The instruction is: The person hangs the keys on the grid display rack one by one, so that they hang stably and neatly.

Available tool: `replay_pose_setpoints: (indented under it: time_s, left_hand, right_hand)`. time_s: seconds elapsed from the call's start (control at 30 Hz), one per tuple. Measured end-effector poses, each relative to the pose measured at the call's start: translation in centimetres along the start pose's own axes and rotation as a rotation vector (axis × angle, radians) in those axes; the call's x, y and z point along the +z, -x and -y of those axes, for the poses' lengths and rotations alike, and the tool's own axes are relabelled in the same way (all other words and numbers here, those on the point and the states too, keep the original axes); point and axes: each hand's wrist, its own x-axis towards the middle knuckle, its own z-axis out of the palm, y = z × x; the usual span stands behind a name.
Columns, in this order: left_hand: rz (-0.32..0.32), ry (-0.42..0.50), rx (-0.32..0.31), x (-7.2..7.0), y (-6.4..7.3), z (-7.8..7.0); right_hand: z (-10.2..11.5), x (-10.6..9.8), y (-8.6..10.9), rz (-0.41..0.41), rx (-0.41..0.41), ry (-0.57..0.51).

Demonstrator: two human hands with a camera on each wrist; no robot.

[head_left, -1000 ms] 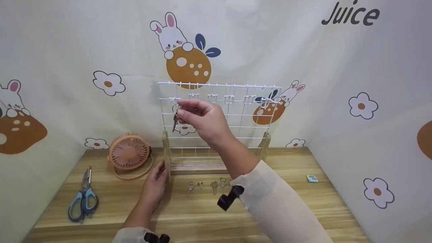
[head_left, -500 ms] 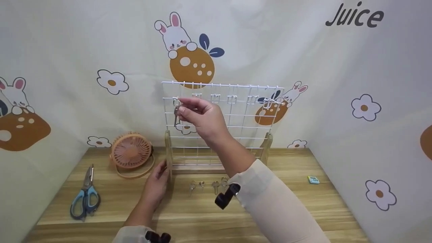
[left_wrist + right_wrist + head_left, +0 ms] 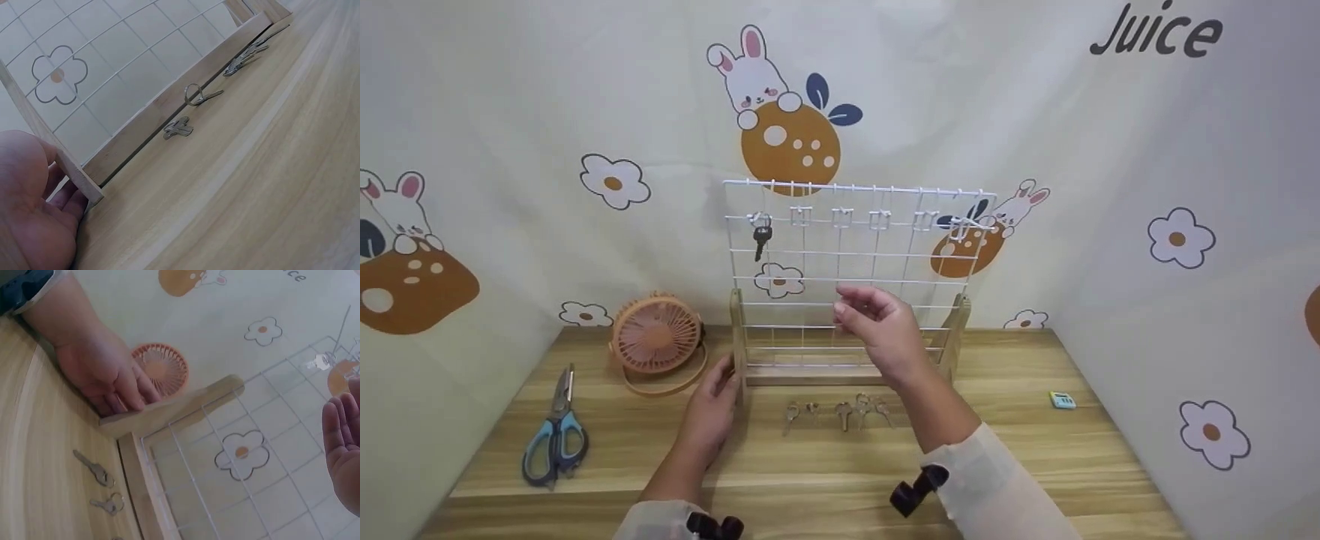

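A dark key (image 3: 762, 234) hangs by its ring from the leftmost hook of a white wire grid rack (image 3: 840, 304). My right hand (image 3: 885, 334) is in front of the grid, right of that key, fingers loosely curled with nothing between them. Those fingers (image 3: 343, 430) also show at the edge of the right wrist view. Low at the left, my left hand (image 3: 711, 409) rests its fingers against the outer side of the rack's wooden post (image 3: 738, 337); the post partly hides them in the right wrist view. Several metal keys (image 3: 844, 415) with rings lie on the table before the rack.
More white hooks (image 3: 880, 219) line the upper grid. An orange fan (image 3: 658, 336) stands left of the rack, with blue-handled scissors (image 3: 556, 439) nearer the front. A small light-blue timer-like item (image 3: 1063, 400) lies at the right. A printed curtain (image 3: 960, 97) backs the table.
My right hand has let go of the dark key, which now hangs from the hook, and has moved down and right. My left hand stays at the post. The head view has shifted slightly.
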Motion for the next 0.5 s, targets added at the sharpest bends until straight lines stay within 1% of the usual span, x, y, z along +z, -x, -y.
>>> replay_pose_setpoints:
  time_s: [0.17, 0.3, 0.43, 0.5]
  left_hand:
    - [-0.006, 0.004, -0.011, 0.1, 0.2, 0.1]
    - [-0.009, 0.008, -0.008, 0.0, 0.2, 0.0]
    - [0.005, 0.017, 0.002, 0.0, 0.2, -0.1]
    - [0.008, 0.024, 0.003, -0.1, 0.3, 0.0]
  right_hand:
    - [-2.2, -2.7, 1.4, -0.056, 0.02, 0.016]
    - [-4.1, -4.4, 2.5, -0.087, 0.063, 0.043]
    - [-6.2, -6.0, 3.4, -0.098, 0.11, 0.093]
    - [-7.0, -6.7, 3.8, -0.088, 0.128, 0.109]
